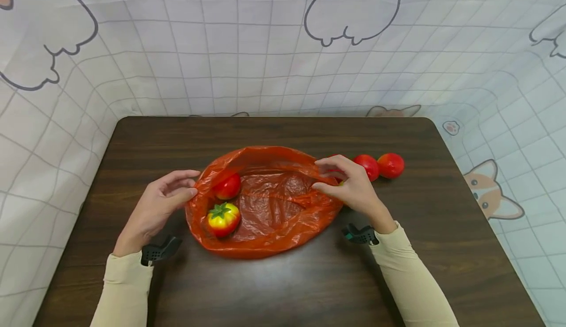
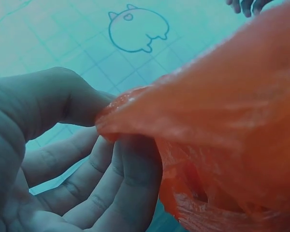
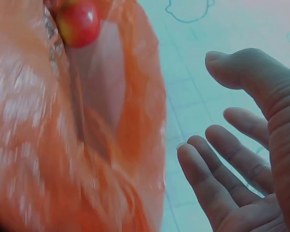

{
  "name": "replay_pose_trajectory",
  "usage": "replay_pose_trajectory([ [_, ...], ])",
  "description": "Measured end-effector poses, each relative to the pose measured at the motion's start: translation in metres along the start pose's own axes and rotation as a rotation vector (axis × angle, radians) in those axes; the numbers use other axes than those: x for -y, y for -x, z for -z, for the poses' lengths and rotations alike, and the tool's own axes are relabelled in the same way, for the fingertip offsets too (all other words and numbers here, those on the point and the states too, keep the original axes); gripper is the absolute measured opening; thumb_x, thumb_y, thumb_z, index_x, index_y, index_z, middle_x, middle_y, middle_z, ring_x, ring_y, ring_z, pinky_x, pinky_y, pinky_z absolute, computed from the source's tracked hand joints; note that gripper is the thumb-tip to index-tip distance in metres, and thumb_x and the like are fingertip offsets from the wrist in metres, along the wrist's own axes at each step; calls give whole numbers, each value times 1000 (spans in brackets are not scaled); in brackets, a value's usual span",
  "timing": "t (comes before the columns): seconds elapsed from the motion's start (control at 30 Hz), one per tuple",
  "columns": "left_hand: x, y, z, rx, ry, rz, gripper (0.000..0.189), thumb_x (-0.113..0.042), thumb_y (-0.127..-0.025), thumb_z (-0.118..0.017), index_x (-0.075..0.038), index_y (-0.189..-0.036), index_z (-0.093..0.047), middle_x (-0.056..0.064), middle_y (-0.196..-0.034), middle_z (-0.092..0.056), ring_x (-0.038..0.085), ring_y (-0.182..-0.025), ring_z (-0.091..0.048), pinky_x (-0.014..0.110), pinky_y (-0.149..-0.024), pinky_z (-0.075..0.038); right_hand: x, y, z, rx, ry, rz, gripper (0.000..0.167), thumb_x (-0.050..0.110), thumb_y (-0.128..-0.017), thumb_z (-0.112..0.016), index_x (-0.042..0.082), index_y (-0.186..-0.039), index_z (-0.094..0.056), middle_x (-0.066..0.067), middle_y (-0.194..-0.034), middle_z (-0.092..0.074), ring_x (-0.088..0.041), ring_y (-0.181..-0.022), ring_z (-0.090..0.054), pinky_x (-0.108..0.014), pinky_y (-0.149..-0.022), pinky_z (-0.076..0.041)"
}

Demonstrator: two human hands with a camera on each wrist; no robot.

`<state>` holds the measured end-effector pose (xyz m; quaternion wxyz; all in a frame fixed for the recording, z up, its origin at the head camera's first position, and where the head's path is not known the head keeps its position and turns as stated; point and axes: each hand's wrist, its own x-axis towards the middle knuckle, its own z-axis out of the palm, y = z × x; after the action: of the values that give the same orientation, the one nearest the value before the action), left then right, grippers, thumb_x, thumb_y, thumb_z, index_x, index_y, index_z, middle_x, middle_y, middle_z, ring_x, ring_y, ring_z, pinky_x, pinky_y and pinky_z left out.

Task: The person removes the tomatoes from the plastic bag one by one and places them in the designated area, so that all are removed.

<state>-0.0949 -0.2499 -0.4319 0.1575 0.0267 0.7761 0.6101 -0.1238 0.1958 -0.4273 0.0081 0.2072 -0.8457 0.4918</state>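
An orange-red plastic bag point(image 1: 265, 252) lies on the table with its mouth spread wide. Inside its left part sit a red tomato point(image 1: 228, 187) and a red-yellow tomato point(image 1: 224, 221) with a green leafy top. My left hand point(image 1: 155, 206) pinches the bag's left rim between thumb and fingers, as the left wrist view shows up close. At the right rim my right hand point(image 1: 351, 184) has thumb and fingers spread. In the right wrist view a gap separates the right hand's fingers point(image 3: 195, 166) from the bag; a round red-yellow fruit point(image 3: 79, 23) shows inside it.
Beyond the right hand, a red round fruit point(image 1: 366, 167) and another red one point(image 1: 391, 165) stand in a row on the dark wooden table point(image 1: 274, 292). More red and yellow is partly hidden behind that hand. A white gridded curtain point(image 1: 247, 71) surrounds the table's back and sides.
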Motion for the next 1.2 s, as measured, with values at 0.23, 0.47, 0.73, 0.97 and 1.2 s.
replay_pose_trajectory([
  [0.23,5,-1,-1,12,46,-5,48,-28,-101,-68,-10,-143,-55,-1,-116,-65,7,-100,-73,22,-89,-62,12,-17,-20,41,-49,26,46,11,-82,-87,8,-125,-70,-16,-121,-70,-30,-107,-71,-35,-100,-60],
  [0.47,5,0,-1,18,61,6,48,-27,-102,-67,-10,-144,-54,0,-117,-66,7,-103,-73,22,-90,-61,22,-33,-43,111,-99,47,46,15,-84,-87,13,-126,-69,-6,-120,-70,-30,-108,-71,-47,-96,-62],
  [0.73,2,-3,2,17,43,18,48,-31,-102,-66,-11,-144,-55,2,-119,-65,9,-105,-73,23,-91,-61,33,-50,-67,155,-76,128,45,21,-84,-87,20,-125,-70,-1,-118,-71,-19,-106,-70,-38,-95,-62],
  [0.97,1,-5,3,9,49,-4,48,-31,-105,-62,-8,-146,-53,-4,-119,-68,8,-108,-70,24,-89,-62,39,-58,-85,184,-31,152,44,23,-84,-88,17,-124,-71,-3,-121,-73,-14,-109,-68,-33,-99,-59],
  [1.2,1,-2,6,28,95,-29,48,-23,-102,-67,-4,-145,-53,0,-116,-67,12,-99,-73,27,-86,-64,43,-61,-106,247,-27,158,42,29,-86,-86,19,-124,-71,-1,-119,-72,-15,-108,-68,-39,-96,-59],
])
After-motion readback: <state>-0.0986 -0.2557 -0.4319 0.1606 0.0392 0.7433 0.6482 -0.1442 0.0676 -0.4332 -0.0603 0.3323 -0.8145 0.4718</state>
